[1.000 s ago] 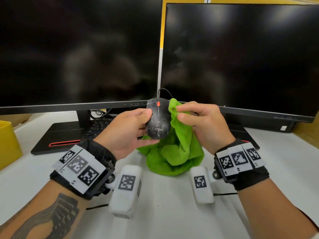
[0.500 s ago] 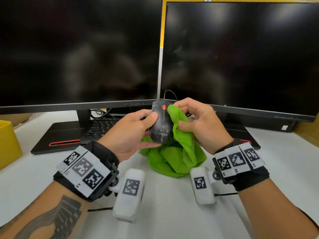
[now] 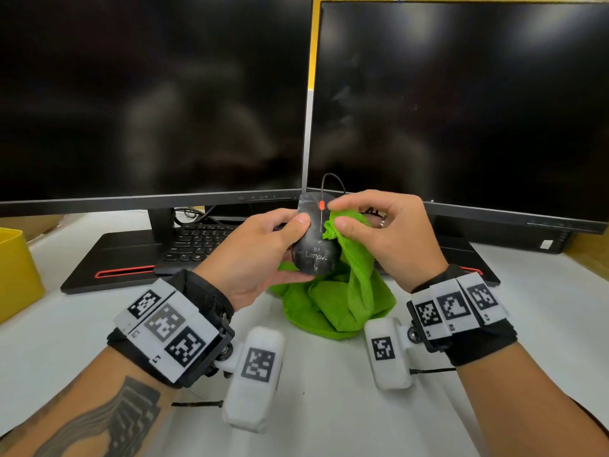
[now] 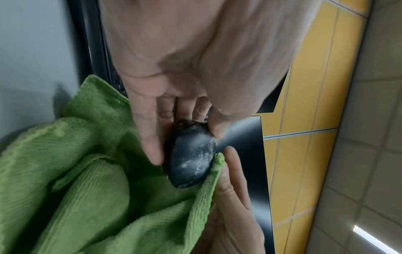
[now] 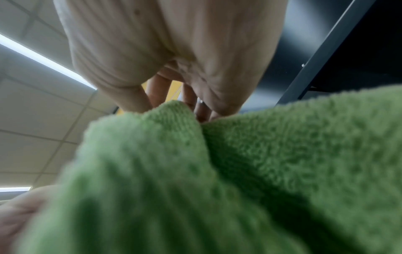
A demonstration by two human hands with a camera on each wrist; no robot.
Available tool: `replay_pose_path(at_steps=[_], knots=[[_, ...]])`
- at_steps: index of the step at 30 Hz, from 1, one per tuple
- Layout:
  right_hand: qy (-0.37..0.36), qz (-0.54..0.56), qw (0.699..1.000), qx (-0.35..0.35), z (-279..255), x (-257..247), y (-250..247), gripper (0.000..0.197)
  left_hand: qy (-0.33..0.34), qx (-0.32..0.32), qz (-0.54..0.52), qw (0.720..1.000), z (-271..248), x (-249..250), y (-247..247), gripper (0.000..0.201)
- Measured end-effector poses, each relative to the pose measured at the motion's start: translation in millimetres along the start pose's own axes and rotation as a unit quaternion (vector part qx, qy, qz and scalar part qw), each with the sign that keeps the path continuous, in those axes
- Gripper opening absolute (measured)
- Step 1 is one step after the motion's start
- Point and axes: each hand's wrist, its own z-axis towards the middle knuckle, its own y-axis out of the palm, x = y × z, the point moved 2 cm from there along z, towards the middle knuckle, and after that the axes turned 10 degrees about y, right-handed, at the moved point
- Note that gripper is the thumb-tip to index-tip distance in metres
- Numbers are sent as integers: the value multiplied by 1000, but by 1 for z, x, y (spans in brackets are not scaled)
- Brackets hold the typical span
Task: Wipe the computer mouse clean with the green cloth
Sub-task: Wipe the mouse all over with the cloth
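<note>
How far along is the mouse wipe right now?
Done: the mouse is lifted off the desk in the left hand. In hand: the right hand pinches the green cloth against its right side. Left: whitish smears still show on its back, so wiping is unfinished.

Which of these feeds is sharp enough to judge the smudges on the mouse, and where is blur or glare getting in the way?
Head view: sharp at the black wired computer mouse, pale smears readable; dark monitors carry soft reflections, edges bow. Left wrist view: mouse smears clear, palm of left hand close and soft. Right wrist view: green terry cloth fills it, blurred; mouse hidden; ceiling strip light glares.
</note>
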Motion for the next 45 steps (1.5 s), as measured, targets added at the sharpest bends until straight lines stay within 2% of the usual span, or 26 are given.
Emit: replay_pose_path(at_steps=[5,12,16,20,28,34,38,40,43,45], knots=[[-14,-32,998,-46,-1,1,4,18,8,15,1,1000,0,2,-5,28],[12,-3,999,39,0,1,-1,20,3,12,-4,1000,0,-1,1,27],[21,19,1000,2,-2,-5,5,35,6,22,-6,1000,1,0,-1,29],[38,-9,998,-51,-3,-7,6,23,5,39,-8,999,2,0,-5,28],[20,-74,997,-12,1,0,-2,14,-1,32,-14,999,3,-4,2,28],[38,-65,992,-104,-3,-2,1,14,2,50,-18,999,4,-1,-2,30],[55,-61,995,-56,-1,1,-5,14,1,54,-17,998,4,0,-1,30],[31,-67,997,-28,0,-1,-5,14,-3,43,-14,999,3,-3,2,30],[5,-60,997,-51,-2,-4,2,14,-3,40,-20,999,3,-5,4,30],[14,-60,994,-87,-3,-6,5,16,-6,52,-31,998,4,-3,1,29]])
